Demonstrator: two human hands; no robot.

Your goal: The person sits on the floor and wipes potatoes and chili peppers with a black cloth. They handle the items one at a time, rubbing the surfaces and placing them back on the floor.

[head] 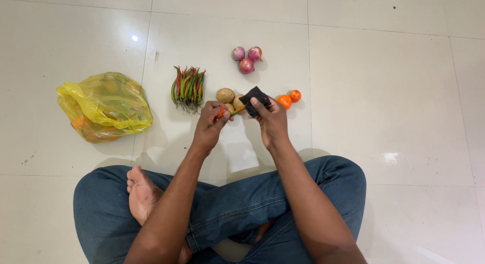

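left hand [211, 123] pinching a red-green chilli [228, 111] | right hand [270, 120] gripping a black cloth [254, 100] | potatoes [226, 96] just beyond | chilli bunch [188, 86] beyond left hand

Seated cross-legged on a pale tiled floor [384, 92], in blue jeans, one bare foot [142, 193] upturned. Left hand [209, 125] pinching a chili pepper [222, 112], red at one end, green at the other. Right hand [272, 120] closed around a small black cloth [254, 98] just beside it. Beyond the hands: potatoes [226, 96], two orange tomatoes [289, 99], three red onions [246, 59], a bundle of red and green chilies [188, 87]. Off to the left, a crumpled yellow plastic bag [103, 106].
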